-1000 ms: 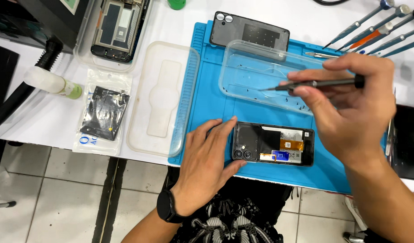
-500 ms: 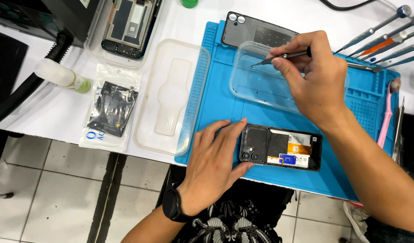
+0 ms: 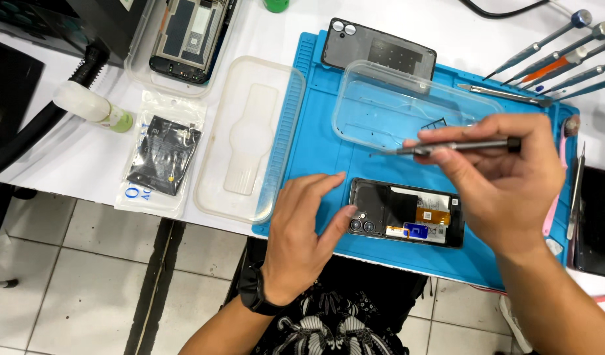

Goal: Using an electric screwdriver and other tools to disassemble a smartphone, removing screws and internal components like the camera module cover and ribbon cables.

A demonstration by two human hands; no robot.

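- Left hand (image 3: 302, 240): laid flat on the blue work mat (image 3: 315, 151), fingers spread narrowly and gripping nothing; the thumb tip is pressed to the camera end of the opened phone (image 3: 407, 212).
- Opened phone: placed just right of the left fingertips and below the right fingers, back removed, a dark inner plate and an orange flex strip exposed.
- Right hand (image 3: 496, 174): closed on a slim dark screwdriver (image 3: 447, 146), pinched between thumb and fingertips, held near level with the tip directed left.
- Clear plastic tray (image 3: 381, 105): set beyond the right fingers; the screwdriver tip is seen over its near rim. Small dark specks inside cannot be identified.
- Black back cover (image 3: 378, 49): lying past the tray, partly overlapped by it.
- Clear lid (image 3: 250, 141): lying left of the left fingers, across the mat edge.
- Bagged battery (image 3: 163, 154): farther left, on the white table.
- Row of screwdrivers (image 3: 558, 59): lying well beyond the right knuckles.
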